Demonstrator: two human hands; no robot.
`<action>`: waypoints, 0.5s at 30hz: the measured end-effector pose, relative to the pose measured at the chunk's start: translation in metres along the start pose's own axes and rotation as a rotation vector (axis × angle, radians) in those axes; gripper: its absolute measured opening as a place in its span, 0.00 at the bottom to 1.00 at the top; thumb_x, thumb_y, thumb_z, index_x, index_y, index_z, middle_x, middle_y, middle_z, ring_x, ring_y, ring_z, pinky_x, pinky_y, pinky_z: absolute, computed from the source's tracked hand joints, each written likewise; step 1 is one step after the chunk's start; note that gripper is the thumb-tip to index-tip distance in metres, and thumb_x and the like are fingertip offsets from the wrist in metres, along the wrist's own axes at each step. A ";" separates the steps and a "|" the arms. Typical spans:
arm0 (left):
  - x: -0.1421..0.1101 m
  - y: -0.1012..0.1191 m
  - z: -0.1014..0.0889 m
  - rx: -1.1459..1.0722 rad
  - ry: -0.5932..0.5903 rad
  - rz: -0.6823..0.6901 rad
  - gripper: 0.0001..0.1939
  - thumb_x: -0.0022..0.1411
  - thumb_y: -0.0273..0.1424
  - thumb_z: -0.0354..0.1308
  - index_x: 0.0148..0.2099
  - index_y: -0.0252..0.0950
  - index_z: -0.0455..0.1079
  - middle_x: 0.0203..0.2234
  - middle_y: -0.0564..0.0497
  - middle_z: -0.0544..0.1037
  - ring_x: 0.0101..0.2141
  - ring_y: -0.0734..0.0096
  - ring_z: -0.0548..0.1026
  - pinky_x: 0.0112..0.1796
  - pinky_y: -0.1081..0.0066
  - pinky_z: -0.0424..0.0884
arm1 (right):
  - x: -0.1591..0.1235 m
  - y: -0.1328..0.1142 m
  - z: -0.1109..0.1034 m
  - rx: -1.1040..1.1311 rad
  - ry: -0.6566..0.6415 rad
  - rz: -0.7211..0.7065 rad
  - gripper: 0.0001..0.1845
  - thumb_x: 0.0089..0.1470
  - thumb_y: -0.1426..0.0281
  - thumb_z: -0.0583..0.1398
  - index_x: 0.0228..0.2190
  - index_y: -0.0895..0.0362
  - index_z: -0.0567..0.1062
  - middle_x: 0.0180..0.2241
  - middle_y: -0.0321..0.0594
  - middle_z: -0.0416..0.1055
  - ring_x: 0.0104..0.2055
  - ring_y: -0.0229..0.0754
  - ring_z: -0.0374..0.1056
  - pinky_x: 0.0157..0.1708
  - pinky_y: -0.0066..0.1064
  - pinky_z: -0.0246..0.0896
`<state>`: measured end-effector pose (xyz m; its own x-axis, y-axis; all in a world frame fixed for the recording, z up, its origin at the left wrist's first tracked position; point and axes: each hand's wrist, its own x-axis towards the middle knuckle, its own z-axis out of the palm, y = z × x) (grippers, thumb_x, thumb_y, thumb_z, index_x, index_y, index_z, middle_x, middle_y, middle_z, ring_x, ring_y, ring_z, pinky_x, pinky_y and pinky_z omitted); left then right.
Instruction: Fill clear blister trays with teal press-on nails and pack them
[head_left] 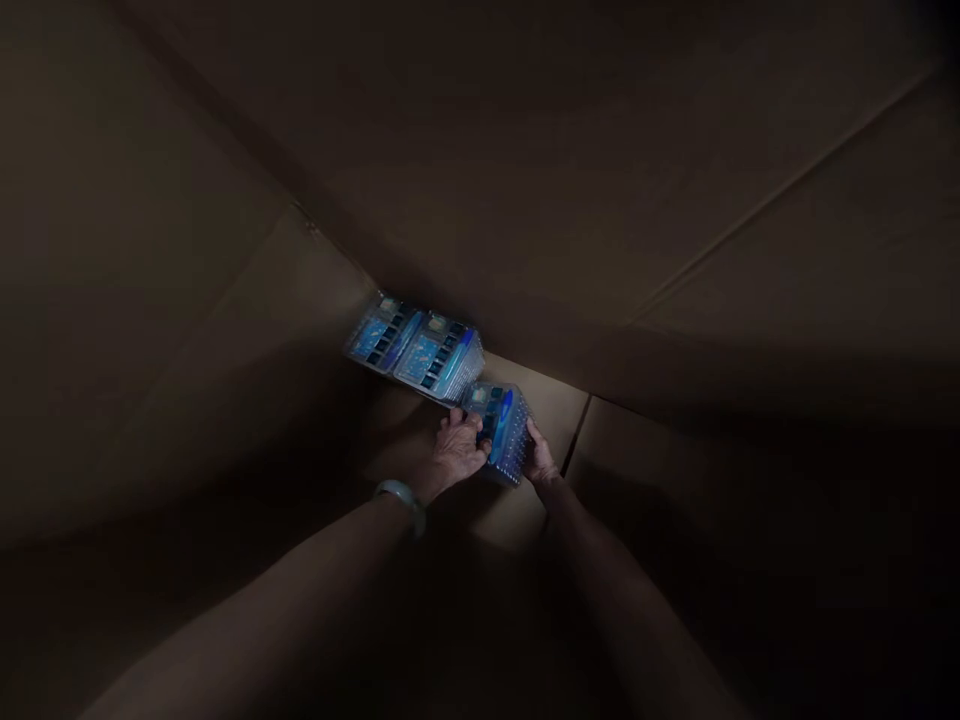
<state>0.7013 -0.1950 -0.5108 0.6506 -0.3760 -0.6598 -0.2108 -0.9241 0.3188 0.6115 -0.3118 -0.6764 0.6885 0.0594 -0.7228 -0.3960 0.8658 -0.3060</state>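
Note:
Down in a deep cardboard box, my left hand (459, 447) and my right hand (539, 455) grip a stack of blister packs (504, 425) from either side. Each pack is clear plastic with a blue card, dark square pieces and a long blue item whose kind I cannot make out. The left fingers curl over the near left edge of the stack, and the right ones press its ridged right side. Close beyond the left hand stand two similar stacks, a middle stack (439, 355) and a left stack (381, 330), side by side against the far wall.
Tall brown cardboard walls (525, 180) rise all round, with a fold line running across the right one. The box floor (536, 380) shows bare cardboard and a dark seam (577, 435) right of the stacks. The near part lies in deep shadow.

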 end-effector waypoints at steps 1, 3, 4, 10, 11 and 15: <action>0.001 0.000 0.000 0.017 0.000 0.022 0.15 0.58 0.34 0.51 0.47 0.35 0.63 0.50 0.45 0.62 0.48 0.59 0.62 0.46 0.54 0.59 | 0.002 0.001 0.000 -0.003 0.005 -0.013 0.25 0.54 0.53 0.49 0.42 0.60 0.68 0.39 0.43 0.70 0.39 0.41 0.67 0.43 0.40 0.59; 0.004 -0.003 0.002 0.045 -0.008 0.068 0.15 0.57 0.33 0.52 0.47 0.35 0.64 0.52 0.45 0.59 0.50 0.57 0.59 0.48 0.52 0.56 | 0.007 0.003 0.000 -0.007 0.017 -0.046 0.24 0.55 0.54 0.48 0.43 0.60 0.67 0.41 0.44 0.68 0.40 0.41 0.66 0.42 0.41 0.59; 0.006 -0.006 0.005 0.054 -0.015 0.091 0.15 0.57 0.33 0.52 0.47 0.36 0.64 0.54 0.45 0.58 0.51 0.57 0.57 0.49 0.52 0.55 | 0.010 0.005 0.000 -0.010 0.024 -0.060 0.24 0.55 0.55 0.49 0.43 0.60 0.66 0.42 0.44 0.67 0.41 0.41 0.66 0.42 0.41 0.59; 0.013 -0.031 0.040 0.051 -0.095 0.220 0.22 0.56 0.33 0.53 0.53 0.36 0.59 0.57 0.45 0.53 0.54 0.52 0.53 0.50 0.48 0.51 | 0.022 0.010 -0.009 -0.069 0.065 -0.087 0.19 0.56 0.60 0.51 0.44 0.60 0.66 0.42 0.43 0.66 0.40 0.41 0.65 0.39 0.39 0.62; 0.013 -0.034 0.044 0.042 -0.115 0.231 0.22 0.56 0.33 0.53 0.53 0.36 0.58 0.57 0.45 0.53 0.54 0.52 0.53 0.50 0.47 0.51 | 0.023 0.010 -0.011 -0.084 0.076 -0.096 0.18 0.56 0.61 0.51 0.43 0.60 0.66 0.42 0.43 0.66 0.40 0.41 0.65 0.39 0.39 0.62; 0.006 -0.039 0.053 -0.010 -0.201 0.206 0.23 0.56 0.33 0.54 0.54 0.37 0.57 0.57 0.44 0.52 0.54 0.52 0.54 0.50 0.48 0.53 | 0.022 0.011 -0.019 -0.166 0.156 -0.150 0.15 0.55 0.64 0.53 0.42 0.61 0.66 0.41 0.42 0.66 0.39 0.40 0.65 0.37 0.37 0.63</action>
<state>0.6751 -0.1652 -0.5632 0.4372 -0.5629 -0.7015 -0.3161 -0.8263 0.4661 0.6104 -0.3106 -0.7076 0.6501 -0.1518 -0.7445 -0.3997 0.7649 -0.5051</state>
